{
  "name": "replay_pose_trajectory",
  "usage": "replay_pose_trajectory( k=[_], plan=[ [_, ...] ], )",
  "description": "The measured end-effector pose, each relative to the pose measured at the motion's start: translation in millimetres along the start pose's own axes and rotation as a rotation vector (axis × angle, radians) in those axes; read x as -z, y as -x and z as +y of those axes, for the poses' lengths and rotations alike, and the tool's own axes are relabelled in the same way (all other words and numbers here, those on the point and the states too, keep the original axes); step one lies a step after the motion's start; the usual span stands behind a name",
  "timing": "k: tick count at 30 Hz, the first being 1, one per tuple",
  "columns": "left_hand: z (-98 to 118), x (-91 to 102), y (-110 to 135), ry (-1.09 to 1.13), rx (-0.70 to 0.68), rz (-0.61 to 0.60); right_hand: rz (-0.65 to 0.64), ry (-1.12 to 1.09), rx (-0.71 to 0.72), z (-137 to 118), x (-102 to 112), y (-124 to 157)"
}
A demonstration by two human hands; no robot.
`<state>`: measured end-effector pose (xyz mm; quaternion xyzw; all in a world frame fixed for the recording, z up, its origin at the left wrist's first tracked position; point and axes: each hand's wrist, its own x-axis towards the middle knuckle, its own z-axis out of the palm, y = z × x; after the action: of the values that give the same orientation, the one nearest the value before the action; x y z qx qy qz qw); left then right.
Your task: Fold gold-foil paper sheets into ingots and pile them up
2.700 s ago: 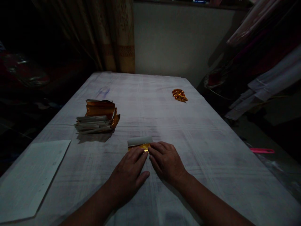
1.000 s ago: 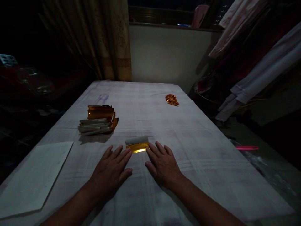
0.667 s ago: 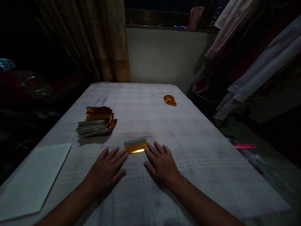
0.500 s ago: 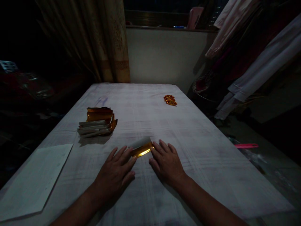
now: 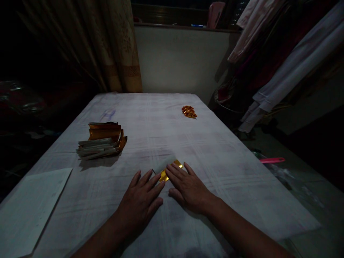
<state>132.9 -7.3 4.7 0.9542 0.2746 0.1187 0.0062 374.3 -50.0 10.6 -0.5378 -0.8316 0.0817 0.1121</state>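
Observation:
A sheet of gold foil paper (image 5: 163,176) lies on the table in front of me, its grey-white side partly showing along the far edge. My left hand (image 5: 142,199) rests flat with fingers spread, its fingertips on the left end of the sheet. My right hand (image 5: 188,184) lies across the sheet's middle and right part, fingers stretched out and covering much of the gold. To the left stands a loose stack of gold foil papers (image 5: 104,132), pale backs showing at the front. Small folded gold foil pieces (image 5: 189,111) sit in a cluster at the far right.
A white sheet (image 5: 34,211) lies at the table's left edge. The table (image 5: 150,111) has a pale checked cloth. Behind are a curtain (image 5: 118,46) and a sill with a pink jug (image 5: 215,15). Clothes (image 5: 279,75) hang at right, above a pink handle (image 5: 272,160).
My right hand has slid left over the foil paper and now covers its middle. My left hand stays at the left end. The whole view has shifted slightly.

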Motion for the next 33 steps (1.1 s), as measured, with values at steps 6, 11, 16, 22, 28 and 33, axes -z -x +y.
replay_pose_trajectory(
  k=[6,11,16,22,28,33],
  plan=[
    [0,-1.9,-1,0.007,0.014,-0.001,-0.035,0.035,-0.129,12,-1,-3],
    [1,-1.9,-4,0.038,0.039,-0.008,-0.035,0.104,-0.315,16,-6,-5],
    [2,-2.8,-6,0.063,0.062,0.000,0.058,0.142,-0.257,12,-8,-2],
    [1,-1.4,-6,0.112,0.065,0.033,0.051,0.061,-0.013,0,-4,3],
    [-5,-3.3,-5,0.195,0.107,0.130,0.187,0.026,0.027,6,1,-8],
    [-8,-0.6,-9,0.248,0.171,0.130,0.227,0.006,0.148,-1,-9,-25]
  ],
)
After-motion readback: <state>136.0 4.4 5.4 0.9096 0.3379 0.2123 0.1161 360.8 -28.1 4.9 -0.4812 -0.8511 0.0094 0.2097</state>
